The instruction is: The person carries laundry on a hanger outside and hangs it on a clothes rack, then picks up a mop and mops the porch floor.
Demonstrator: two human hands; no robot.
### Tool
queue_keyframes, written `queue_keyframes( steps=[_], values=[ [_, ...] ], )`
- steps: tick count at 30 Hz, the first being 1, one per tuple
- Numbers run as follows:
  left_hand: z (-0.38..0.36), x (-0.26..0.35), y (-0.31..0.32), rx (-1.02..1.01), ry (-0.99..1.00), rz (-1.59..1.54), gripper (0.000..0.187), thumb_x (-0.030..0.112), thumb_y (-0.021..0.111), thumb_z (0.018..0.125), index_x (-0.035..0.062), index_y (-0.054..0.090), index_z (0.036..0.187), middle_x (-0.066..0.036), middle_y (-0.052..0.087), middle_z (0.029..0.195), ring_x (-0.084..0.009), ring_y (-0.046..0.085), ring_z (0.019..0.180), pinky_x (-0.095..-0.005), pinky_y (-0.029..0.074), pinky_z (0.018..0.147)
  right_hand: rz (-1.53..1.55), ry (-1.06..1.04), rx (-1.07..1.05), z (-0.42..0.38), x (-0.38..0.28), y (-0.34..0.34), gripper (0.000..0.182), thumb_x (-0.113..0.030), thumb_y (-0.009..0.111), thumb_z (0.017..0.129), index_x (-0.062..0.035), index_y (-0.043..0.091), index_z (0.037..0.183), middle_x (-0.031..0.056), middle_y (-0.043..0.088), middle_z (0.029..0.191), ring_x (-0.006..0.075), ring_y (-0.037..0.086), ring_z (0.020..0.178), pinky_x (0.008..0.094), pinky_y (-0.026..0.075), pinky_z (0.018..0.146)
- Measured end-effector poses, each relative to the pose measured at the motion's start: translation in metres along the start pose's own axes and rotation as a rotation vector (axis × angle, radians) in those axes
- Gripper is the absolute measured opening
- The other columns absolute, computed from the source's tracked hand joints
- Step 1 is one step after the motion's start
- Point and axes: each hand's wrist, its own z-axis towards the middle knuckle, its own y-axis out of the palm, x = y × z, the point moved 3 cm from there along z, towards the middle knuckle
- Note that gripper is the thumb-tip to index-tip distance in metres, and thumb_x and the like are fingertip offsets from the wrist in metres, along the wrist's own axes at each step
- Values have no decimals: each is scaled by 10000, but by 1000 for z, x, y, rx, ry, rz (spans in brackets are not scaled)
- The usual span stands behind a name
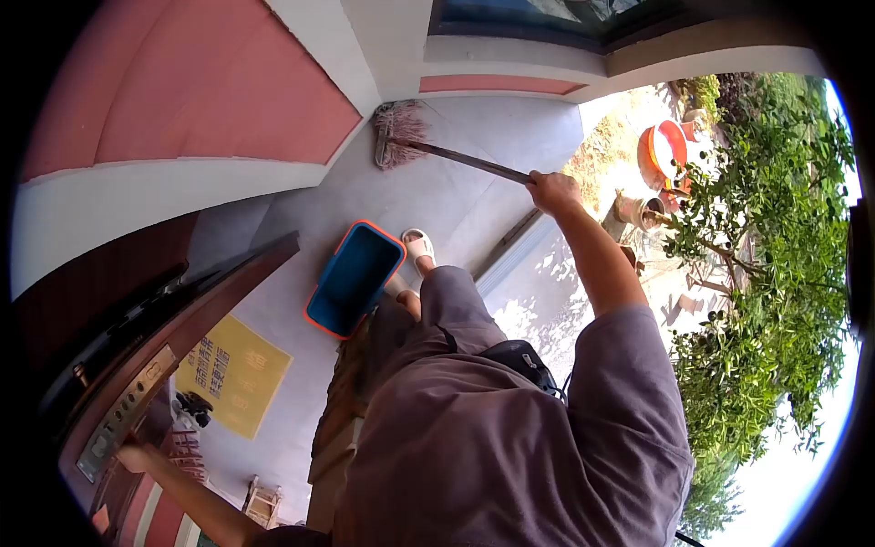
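Note:
My right hand [554, 192] is closed around the upper end of a long wooden mop handle [474, 162]. The mop's pinkish, stringy head [399, 135] rests on the grey floor by the wall corner. At the lower left, my left hand [134, 457] is against the edge of a dark brown door [232, 287], beside its metal lock plate [123, 415]; its fingers are mostly hidden. A blue basin with an orange rim [354, 278] sits on the floor near my sandalled foot [418, 248].
A yellow mat with printed characters [239, 376] lies inside the doorway, near a small wooden stool [262, 501]. Pink and white walls [219, 91] stand ahead and left. Off to the right are a step edge [509, 246], an orange-red tub [668, 149], a pot [638, 211] and leafy branches [766, 246].

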Motion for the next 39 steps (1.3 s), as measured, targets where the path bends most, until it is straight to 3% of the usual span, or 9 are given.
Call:
queue_keyframes(
  steps=[4, 9, 13, 14, 16, 19, 33, 36, 39],
  values=[
    [0, 32, 47, -162, 293, 714, 308, 240, 578, 882, -38, 684, 958, -154, 690, 919, -256, 646, 761, -368, 529, 680, 141, 194, -39, -23, 78, -6, 319, -436, 496, 921, -207, 655, 1075, 105, 675, 999, 298, 629, 981, 434, 475, 875],
    [-8, 52, 115, -213, 76, 203, 304, 182, 533, 895, 28, 673, 1117, -128, 678, 1061, -219, 644, 889, -342, 510, 727, 84, 451, -100, -59, 162, -23, 371, -474, 501, 899, -234, 679, 1119, 109, 670, 1111, 299, 625, 1052, 414, 468, 921],
    [46, 52, 153, -437, 641, 1266, 365, 186, 490, 934, -10, 596, 1224, -101, 588, 1275, -229, 557, 1135, -337, 471, 871, 34, 640, -25, -69, 213, -24, 403, -469, 515, 868, -209, 684, 1125, 106, 663, 1134, 294, 621, 1064, 429, 471, 922],
    [40, 60, 164, -436, 637, 1276, 365, 186, 490, 934, -10, 596, 1224, -101, 588, 1275, -229, 557, 1135, -337, 471, 871, -28, 646, 2, -68, 223, -20, 395, -456, 509, 876, -187, 691, 1101, 112, 671, 1108, 297, 628, 1047, 429, 477, 909],
    [34, 61, 186, -441, 77, 254, 438, 248, 546, 920, 5, 547, 1285, -119, 596, 1253, -238, 564, 1133, -343, 453, 907, -118, 652, 80, -68, 246, -11, 381, -422, 500, 892, -139, 699, 1053, 128, 683, 1051, 305, 641, 1011, 425, 488, 882],
    [17, 76, 210, -295, 85, 355, 593, 338, 617, 885, 18, 464, 1361, -142, 610, 1219, -237, 568, 1129, -342, 454, 907, -151, 642, 132, -85, 244, -24, 359, -368, 512, 909, -77, 704, 994, 156, 687, 998, 308, 653, 967, 416, 496, 842],
    [48, 89, 283, -368, 660, 557, 704, 442, 663, 832, 36, 444, 1365, -198, 502, 1292, -331, 485, 1202, -415, 419, 965, 27, 565, 170, -290, 194, -79, 312, -413, 573, 867, -150, 713, 959, 146, 686, 826, 329, 664, 776, 445, 512, 713],
    [-10, 103, 271, -138, 1097, 612, 707, 452, 667, 824, 40, 453, 1357, -205, 475, 1317, -352, 467, 1218, -435, 409, 981, 147, 573, 79, -292, 165, -47, 326, -434, 583, 859, -137, 709, 909, 151, 684, 816, 346, 652, 815, 448, 505, 742],
    [-141, 101, 250, -143, 1205, 419, 649, 447, 658, 834, 47, 496, 1320, -206, 427, 1373, -369, 417, 1267, -441, 373, 1022, 203, 583, 11, -285, 151, 3, 324, -464, 577, 858, -184, 726, 926, 113, 688, 807, 309, 662, 785, 422, 509, 737]
  ],
)
